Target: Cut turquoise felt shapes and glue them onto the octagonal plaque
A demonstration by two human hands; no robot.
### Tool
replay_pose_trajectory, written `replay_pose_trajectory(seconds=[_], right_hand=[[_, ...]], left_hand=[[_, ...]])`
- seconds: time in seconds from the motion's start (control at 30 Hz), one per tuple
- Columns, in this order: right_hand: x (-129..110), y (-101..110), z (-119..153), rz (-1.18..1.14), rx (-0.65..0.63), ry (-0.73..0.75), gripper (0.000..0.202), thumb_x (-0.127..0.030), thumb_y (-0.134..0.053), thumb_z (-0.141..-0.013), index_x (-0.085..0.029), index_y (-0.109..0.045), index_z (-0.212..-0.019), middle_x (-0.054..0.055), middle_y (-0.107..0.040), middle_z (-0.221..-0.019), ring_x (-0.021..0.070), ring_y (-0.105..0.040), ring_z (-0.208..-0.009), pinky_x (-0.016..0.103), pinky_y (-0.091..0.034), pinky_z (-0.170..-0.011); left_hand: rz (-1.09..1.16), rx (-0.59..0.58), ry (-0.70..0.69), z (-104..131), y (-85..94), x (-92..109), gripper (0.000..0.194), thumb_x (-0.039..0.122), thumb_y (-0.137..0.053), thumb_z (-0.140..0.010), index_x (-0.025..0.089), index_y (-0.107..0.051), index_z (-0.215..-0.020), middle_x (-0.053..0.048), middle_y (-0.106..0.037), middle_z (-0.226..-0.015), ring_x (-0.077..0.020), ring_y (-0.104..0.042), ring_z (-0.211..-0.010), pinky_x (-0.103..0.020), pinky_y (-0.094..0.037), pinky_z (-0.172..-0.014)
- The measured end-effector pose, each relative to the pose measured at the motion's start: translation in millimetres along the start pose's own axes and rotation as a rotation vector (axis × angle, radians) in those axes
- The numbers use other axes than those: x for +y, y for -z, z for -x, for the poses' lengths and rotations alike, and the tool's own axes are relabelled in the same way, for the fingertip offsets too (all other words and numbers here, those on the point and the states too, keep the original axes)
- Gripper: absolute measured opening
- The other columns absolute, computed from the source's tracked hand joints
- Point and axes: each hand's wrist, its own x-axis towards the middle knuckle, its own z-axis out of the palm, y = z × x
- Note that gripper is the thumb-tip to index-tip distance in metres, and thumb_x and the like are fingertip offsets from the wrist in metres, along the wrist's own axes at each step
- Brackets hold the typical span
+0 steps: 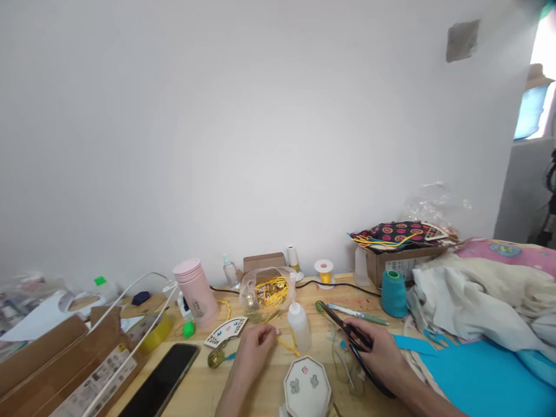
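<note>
My left hand [256, 346] is closed in a pinch at the middle of the table. A short yellow cord [288, 347] trails from its fingertips, with a tiny pink piece [277, 332] beside them. In my right hand [379, 346] is a pair of black scissors [347, 329], pointing up and to the left. Between the hands stands a white squeeze bottle [299, 327]. Nearer me is an octagonal white piece [308, 391] with small pink and grey flower shapes. A fan-shaped decorated piece [226, 332] and a round brass-coloured bell [215, 358] lie left of my left hand.
A plastic bag [267, 289] of yellow cord and bells sits behind. Leftward are a pink tumbler [196, 292], a phone [160, 379] and a cardboard box [73, 365]. Rightward are a teal thread cone [394, 294], blue fabric [486, 370] and a filled carton [395, 260].
</note>
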Motion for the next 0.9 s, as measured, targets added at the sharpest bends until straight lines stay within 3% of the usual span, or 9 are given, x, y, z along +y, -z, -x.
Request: replay_pose_trajectory(seconds=[0.2,0.43,0.63,0.73,0.9], right_hand=[[0,1,3,0.054,-0.041,0.018,0.019,-0.014,-0.054,-0.066,-0.019,-0.068,-0.078,0.005,-0.069,-0.078,0.0277,-0.062,-0.076,0.035,-0.049,-0.067],[5,2,1,0.134,-0.069,0.027,0.023,-0.012,-0.052,-0.068,-0.017,-0.067,-0.086,0.005,-0.07,-0.081,0.0274,-0.063,-0.076,0.033,-0.048,-0.066],[14,1,3,0.179,-0.081,0.008,0.028,-0.012,-0.05,-0.066,-0.017,-0.066,-0.087,0.005,-0.07,-0.081,0.0256,-0.062,-0.075,0.031,-0.048,-0.064],[16,1,4,0.184,-0.088,-0.003,0.028,-0.012,-0.05,-0.066,-0.017,-0.066,-0.089,0.004,-0.069,-0.081,0.0243,-0.062,-0.073,0.031,-0.048,-0.064],[18,2,5,0.164,-0.094,-0.015,0.028,-0.013,-0.052,-0.067,-0.017,-0.065,-0.092,0.004,-0.069,-0.084,0.0235,-0.063,-0.076,0.03,-0.049,-0.066]], left_hand=[[-0.154,-0.054,-0.012,1,-10.3,3,0.025,0.035,-0.051,-0.084,0.013,-0.06,-0.079,0.001,-0.062,-0.075,-0.015,-0.06,-0.068,-0.032,-0.049,-0.064],[-0.083,-0.04,-0.025,-1,0.3,4,0.026,0.033,-0.048,-0.086,0.012,-0.062,-0.08,0.0,-0.064,-0.074,-0.0172,-0.06,-0.071,-0.032,-0.046,-0.066],[-0.054,-0.144,-0.033,15,9.5,32,0.028,0.036,-0.05,-0.08,0.014,-0.067,-0.076,-0.005,-0.069,-0.077,-0.0221,-0.059,-0.075,-0.029,-0.042,-0.067],[-0.031,-0.276,-0.04,28,6.5,45,0.024,0.033,-0.051,-0.079,0.017,-0.069,-0.075,-0.004,-0.069,-0.076,-0.0195,-0.06,-0.074,-0.025,-0.044,-0.065],[-0.064,-0.392,-0.057,39,2.0,50,0.019,0.026,-0.057,-0.075,0.016,-0.07,-0.065,-0.004,-0.066,-0.07,-0.0174,-0.059,-0.069,-0.024,-0.043,-0.064]])
